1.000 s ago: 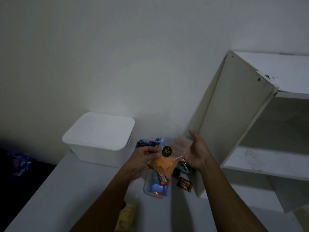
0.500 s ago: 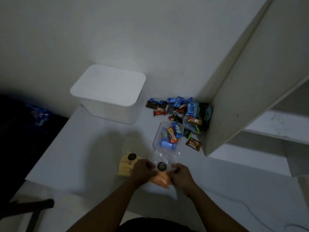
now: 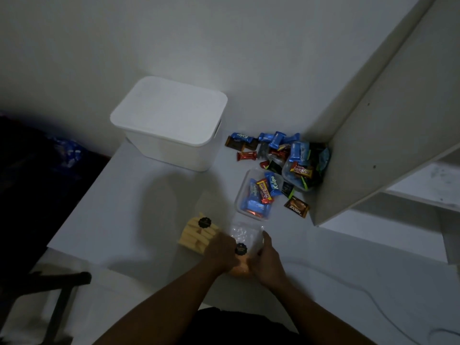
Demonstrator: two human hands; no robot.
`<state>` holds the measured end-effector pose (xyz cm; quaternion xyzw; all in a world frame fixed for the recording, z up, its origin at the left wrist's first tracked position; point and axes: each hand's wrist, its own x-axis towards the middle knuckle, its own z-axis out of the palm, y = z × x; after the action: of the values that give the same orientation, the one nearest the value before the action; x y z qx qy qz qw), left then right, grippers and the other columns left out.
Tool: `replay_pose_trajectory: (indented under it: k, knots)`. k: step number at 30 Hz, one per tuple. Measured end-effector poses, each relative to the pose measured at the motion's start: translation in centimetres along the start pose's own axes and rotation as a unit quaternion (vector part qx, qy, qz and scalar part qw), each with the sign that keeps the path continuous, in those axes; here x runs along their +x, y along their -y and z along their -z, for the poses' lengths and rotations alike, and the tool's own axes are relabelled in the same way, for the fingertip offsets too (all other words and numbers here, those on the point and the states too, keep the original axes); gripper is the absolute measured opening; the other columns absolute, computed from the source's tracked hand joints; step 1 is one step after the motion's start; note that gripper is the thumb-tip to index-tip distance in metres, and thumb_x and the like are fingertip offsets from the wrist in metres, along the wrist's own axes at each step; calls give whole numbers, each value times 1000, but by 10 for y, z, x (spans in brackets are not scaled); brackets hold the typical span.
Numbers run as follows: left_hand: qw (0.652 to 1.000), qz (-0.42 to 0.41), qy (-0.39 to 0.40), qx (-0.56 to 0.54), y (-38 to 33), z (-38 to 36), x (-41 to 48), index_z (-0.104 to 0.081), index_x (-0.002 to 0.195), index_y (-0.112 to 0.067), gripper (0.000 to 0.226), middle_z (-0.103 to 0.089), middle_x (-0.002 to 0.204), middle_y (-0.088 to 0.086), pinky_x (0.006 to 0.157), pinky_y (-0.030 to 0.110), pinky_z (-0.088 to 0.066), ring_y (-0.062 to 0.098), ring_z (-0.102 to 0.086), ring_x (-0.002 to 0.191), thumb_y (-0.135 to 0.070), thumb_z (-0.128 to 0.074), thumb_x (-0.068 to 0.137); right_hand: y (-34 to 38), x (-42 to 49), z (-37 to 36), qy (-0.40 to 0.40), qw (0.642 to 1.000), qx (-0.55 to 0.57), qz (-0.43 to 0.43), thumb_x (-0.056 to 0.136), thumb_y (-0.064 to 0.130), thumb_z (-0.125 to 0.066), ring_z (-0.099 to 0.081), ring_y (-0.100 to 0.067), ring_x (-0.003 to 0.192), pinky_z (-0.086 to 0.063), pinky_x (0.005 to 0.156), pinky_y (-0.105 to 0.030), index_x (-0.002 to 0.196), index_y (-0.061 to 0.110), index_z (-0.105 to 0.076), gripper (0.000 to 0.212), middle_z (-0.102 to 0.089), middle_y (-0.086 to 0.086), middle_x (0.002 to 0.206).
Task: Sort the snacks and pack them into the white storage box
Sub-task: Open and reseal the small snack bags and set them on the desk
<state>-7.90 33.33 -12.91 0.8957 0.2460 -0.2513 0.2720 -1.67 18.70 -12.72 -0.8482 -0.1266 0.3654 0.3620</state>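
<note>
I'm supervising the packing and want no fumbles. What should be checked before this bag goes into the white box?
1. Grip: left hand and right hand both hold the clear bag of orange snacks: ok.
2. White storage box open: not ok, its lid is on.
3. Bag sealed: cannot tell.
4. Way to the box: ok, bare table lies between.
5. Remaining snacks sorted: not ok, loose wrapped snacks lie mixed in a pile by the shelf panel.
</note>
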Motion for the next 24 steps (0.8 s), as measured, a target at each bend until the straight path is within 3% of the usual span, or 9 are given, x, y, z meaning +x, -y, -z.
replay_pose_trajectory:
  k: [2,5,8,10,12,16,21,24]
  knots:
    - [1000,-16,-15,19,-3,2,0,-57,125,-15,46,-48,129,9,92,35,-46,25,-52,113,-29,-69,82,-4,3,-2,6,999,-33,7,62,60,-79,-49,-14,125,-40,107,-29,149,22,-34,105,-49,2,138]
    - [998,-50,-41,5,-8,1,3,-62,119,-16,35,-53,125,9,91,31,-45,23,-54,109,-19,-64,85,-8,10,-2,43,994,-96,6,82,24,-75,-45,-26,130,-33,104,-20,145,11,-43,72,-42,-14,142]
    - [996,-70,-40,-24,-8,-2,4,-68,111,-10,25,-61,121,9,86,23,-40,22,-58,108,-13,-61,86,-10,18,-2,33,993,-111,-12,82,22,-70,-56,-27,114,-42,95,-26,134,7,-56,56,-57,-17,126]
    - [995,-87,-28,-30,-8,-3,6,-68,111,-8,26,-63,121,10,90,26,-42,23,-58,112,-12,-61,86,-13,21,-3,18,995,-95,-31,77,25,-66,-62,-28,102,-46,83,-26,117,5,-66,44,-66,-16,110]
    - [994,-104,-27,-34,-8,-2,6,-66,121,-14,36,-61,127,6,100,31,-43,21,-56,117,-17,-64,86,-18,22,-4,-14,997,-63,-48,70,30,-61,-66,-30,97,-47,81,-25,107,2,-69,47,-70,-17,101]
    - [990,-138,-30,-13,-4,-8,7,-60,131,-22,48,-56,137,0,109,33,-38,16,-50,127,-25,-67,83,-19,18,-3,-29,998,-36,-45,80,19,-73,-57,-30,119,-43,107,-33,136,1,-55,62,-59,-17,128]
    - [993,-116,-16,-1,-5,-7,12,-57,134,-21,49,-53,138,3,109,33,-37,18,-49,127,-25,-66,86,-29,23,-1,-6,999,-29,-22,75,38,-75,-58,-26,118,-47,103,-32,137,10,-55,71,-58,-14,128]
    - [993,-119,-20,-6,-11,-3,17,-65,121,-17,37,-59,128,6,102,35,-43,20,-55,117,-23,-67,85,-14,17,16,-39,999,-22,-2,80,27,-78,-62,-20,110,-48,97,-26,126,7,-62,52,-65,-13,122]
